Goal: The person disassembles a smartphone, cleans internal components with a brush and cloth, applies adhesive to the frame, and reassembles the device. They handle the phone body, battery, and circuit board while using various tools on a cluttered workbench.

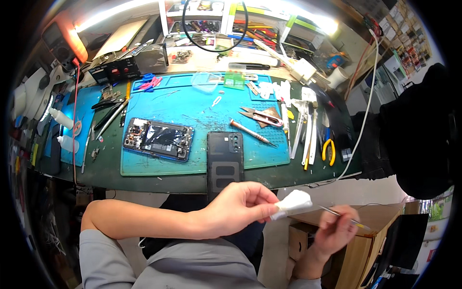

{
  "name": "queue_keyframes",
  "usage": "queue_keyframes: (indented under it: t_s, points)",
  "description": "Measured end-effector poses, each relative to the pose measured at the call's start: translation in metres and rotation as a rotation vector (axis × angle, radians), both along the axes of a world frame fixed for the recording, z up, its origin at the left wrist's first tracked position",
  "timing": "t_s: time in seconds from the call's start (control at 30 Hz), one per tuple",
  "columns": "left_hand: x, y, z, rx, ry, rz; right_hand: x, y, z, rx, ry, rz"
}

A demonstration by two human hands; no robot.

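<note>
Room across middle of blue mat (192, 102); opened phone (161, 138) blocks eight o'clock, back cover (224, 155) five, slim tool (248, 130) four

In front of the bench (139, 181), the left hand (240, 204) pinches a white wad (294, 201); the right hand (338, 227) holds a slim metal tool (329, 210). A dark phone back cover (225, 153) reaches the bench's front edge, an opened smartphone (161, 140) to its left.

No text can be read: marks on the black rectangular battery (162, 138) ahead-left of the bare left hand (237, 207) and on small coloured paper sheets (406, 45) beyond the bare right hand (338, 229) are too small
</note>
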State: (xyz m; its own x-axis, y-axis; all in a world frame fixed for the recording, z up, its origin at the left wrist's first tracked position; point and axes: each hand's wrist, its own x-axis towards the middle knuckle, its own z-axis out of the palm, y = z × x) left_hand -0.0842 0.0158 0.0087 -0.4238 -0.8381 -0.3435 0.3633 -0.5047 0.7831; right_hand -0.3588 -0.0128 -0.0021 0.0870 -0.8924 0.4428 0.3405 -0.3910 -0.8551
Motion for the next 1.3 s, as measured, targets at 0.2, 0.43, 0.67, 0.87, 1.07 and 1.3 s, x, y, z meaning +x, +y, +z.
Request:
queue_keyframes:
  t_s: [0.2,0.43,0.67,0.87,1.07,1.3]
  points:
    - [-0.012,0.002,0.011,0.059,0.1,-0.096,0.037,-0.005,0.015,-0.503,0.793,-0.258]
    - [0.01,0.003,0.005,-0.368,-0.206,-0.059,0.04,-0.031,0.012,-0.274,0.778,-0.316]
    - [0.097,0.024,-0.016,-1.048,-0.784,0.338,0.042,-0.135,0.014,-0.272,1.011,-0.419]
    - [0.132,0.056,-0.046,-1.147,-1.117,0.713,0.05,-0.181,0.017,0.012,0.804,-0.149]
    - [0.124,0.052,-0.057,-1.21,-1.229,0.753,0.08,-0.212,0.034,-0.297,1.069,-0.136]
    - [0.13,0.052,-0.058,-1.295,-1.23,0.62,0.088,-0.23,0.034,-0.537,1.183,-0.095]
